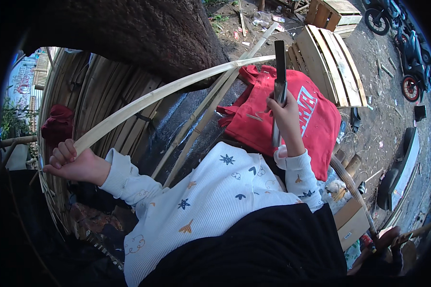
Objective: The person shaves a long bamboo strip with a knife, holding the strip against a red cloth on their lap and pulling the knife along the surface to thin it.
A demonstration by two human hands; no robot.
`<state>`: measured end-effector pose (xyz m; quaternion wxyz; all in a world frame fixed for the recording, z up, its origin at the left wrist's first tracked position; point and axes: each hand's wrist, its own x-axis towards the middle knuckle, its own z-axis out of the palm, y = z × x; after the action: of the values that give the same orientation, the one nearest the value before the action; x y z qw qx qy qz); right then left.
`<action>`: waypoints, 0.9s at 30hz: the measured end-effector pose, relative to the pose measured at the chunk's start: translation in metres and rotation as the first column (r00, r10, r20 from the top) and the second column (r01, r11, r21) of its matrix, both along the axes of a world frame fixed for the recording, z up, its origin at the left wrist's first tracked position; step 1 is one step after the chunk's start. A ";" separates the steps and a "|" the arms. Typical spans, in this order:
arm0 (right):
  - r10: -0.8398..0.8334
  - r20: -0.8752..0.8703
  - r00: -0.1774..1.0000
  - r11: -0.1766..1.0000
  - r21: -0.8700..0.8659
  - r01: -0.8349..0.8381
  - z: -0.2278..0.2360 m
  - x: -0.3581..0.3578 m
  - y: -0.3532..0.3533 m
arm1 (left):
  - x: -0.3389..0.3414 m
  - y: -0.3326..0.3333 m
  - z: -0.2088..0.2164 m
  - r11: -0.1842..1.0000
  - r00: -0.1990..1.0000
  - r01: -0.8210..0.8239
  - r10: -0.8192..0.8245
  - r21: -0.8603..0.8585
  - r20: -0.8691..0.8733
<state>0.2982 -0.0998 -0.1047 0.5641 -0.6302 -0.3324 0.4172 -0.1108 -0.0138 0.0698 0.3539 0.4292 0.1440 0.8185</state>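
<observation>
My left hand point(74, 162) is closed round the near end of a long pale bamboo strip point(163, 90). The strip arcs up and to the right, and its far end comes beside the upper part of a narrow, flat knife-like tool point(280, 62). My right hand point(287, 117) is wrapped round that tool, which stands nearly upright, dark at the top and shiny metal below my fingers. Whether strip and tool touch, I cannot tell. Behind my right hand lies a red cloth bag point(321, 115) with a printed patch.
More bamboo strips point(196, 126) slant up beneath the held one. A thick tree trunk point(143, 38) rises at the far left, beside stacked bamboo slats point(115, 86). Wooden crates point(328, 62) stand at the far right, with motorbikes point(412, 71) beyond. A cardboard box point(352, 220) sits near my right side.
</observation>
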 end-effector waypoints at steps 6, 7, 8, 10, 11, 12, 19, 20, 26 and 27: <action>-0.243 -0.077 0.967 0.906 0.337 0.254 0.008 0.054 0.038 | -0.122 -0.025 -0.051 0.985 0.982 -0.137 0.149 -0.100 0.114; -0.272 -0.063 0.960 0.882 0.383 0.275 0.010 0.063 0.043 | -0.140 -0.032 -0.066 0.944 0.946 -0.277 0.301 -0.181 0.121; -0.303 -0.051 0.952 0.852 0.432 0.294 0.016 0.072 0.046 | -0.157 -0.039 -0.083 0.877 0.887 -0.406 0.446 -0.257 0.118; -0.343 -0.020 0.939 0.881 0.340 0.329 0.021 0.090 0.045 | -0.186 -0.059 -0.124 0.859 0.846 -0.399 0.479 -0.320 0.232; -0.338 -0.014 0.941 0.886 0.332 0.323 0.020 0.095 0.042 | -0.197 -0.072 -0.144 0.830 0.813 -0.420 0.524 -0.367 0.255; -0.330 -0.014 0.944 0.888 0.333 0.316 0.017 0.101 0.038 | -0.206 -0.087 -0.164 0.797 0.774 -0.440 0.570 -0.413 0.275; -0.137 0.464 0.875 0.988 0.130 0.086 -0.020 0.146 0.039 | -0.244 -0.158 -0.292 0.535 0.474 -0.374 0.812 -0.758 0.339; -0.140 0.470 0.871 0.987 0.132 0.087 -0.018 0.151 0.045 | -0.248 -0.167 -0.307 0.522 0.470 -0.337 0.814 -0.783 0.341; 0.146 0.615 0.775 0.963 0.092 -0.255 -0.001 0.177 0.088 | -0.317 -0.240 -0.366 0.343 0.424 -0.412 0.892 -0.844 0.155; 0.227 0.548 0.805 0.960 0.013 -0.280 -0.002 0.183 0.093 | -0.336 -0.259 -0.356 0.131 0.350 -0.507 0.935 -0.852 -0.064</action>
<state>0.4808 -0.0066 -0.1064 0.4149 -0.6452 -0.5782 0.2779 -0.4469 -0.2732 -0.2858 0.0494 -0.1273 0.5720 0.8088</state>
